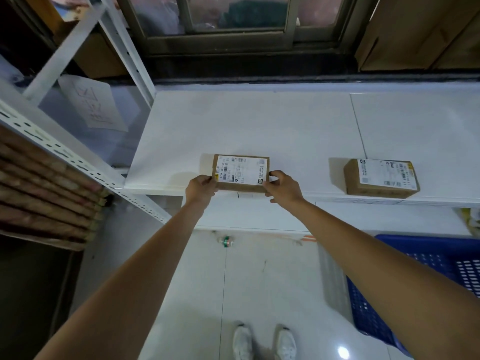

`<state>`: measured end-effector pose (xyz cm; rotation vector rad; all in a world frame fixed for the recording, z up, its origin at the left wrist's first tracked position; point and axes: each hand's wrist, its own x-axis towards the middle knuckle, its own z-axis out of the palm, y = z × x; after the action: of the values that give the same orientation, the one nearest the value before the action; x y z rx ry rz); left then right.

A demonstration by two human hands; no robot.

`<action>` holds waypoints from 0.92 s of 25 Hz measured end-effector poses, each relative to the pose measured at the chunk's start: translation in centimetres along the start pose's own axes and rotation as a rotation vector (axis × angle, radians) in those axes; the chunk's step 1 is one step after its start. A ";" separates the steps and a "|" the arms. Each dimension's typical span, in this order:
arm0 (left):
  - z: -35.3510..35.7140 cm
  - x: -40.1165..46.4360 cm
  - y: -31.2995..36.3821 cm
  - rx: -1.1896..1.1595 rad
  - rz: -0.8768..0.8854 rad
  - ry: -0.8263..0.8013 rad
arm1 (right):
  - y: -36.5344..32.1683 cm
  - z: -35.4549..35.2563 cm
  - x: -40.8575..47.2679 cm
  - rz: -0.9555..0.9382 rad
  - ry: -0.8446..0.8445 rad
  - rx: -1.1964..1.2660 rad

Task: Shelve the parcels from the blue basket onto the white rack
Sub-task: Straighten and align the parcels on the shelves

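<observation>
Small cardboard parcel (241, 173) flat on white rack shelf (259, 126), at front edge, left of middle, label up so it reads from aisle. Left hand (201, 189) and right hand (283, 188) pinch its short ends, fingers curled narrow round near corners, likely squaring it to edge. Second labelled parcel (381, 178) well apart toward right, same front edge. Blue basket (415, 276) on floor at lower right, contents hidden.

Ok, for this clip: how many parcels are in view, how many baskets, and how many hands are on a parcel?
Brown parcels: 2, one held, one further right on the shelf
Blue basket: 1
Hands on a parcel: 2, left hand, right hand
Total: 5
</observation>
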<state>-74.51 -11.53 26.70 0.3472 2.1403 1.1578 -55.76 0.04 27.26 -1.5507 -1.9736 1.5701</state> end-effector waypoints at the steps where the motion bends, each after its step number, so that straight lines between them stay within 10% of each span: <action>1: 0.0 0.3 0.1 -0.003 -0.001 0.003 | -0.2 0.0 0.3 -0.006 -0.003 -0.013; 23: 0.2 -0.6 0.6 0.017 -0.010 0.017 | -0.1 0.2 0.3 -0.015 0.043 -0.044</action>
<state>-73.96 -11.34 27.35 0.3348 2.1655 1.1412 -56.11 0.15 27.11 -1.5690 -2.0045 1.4849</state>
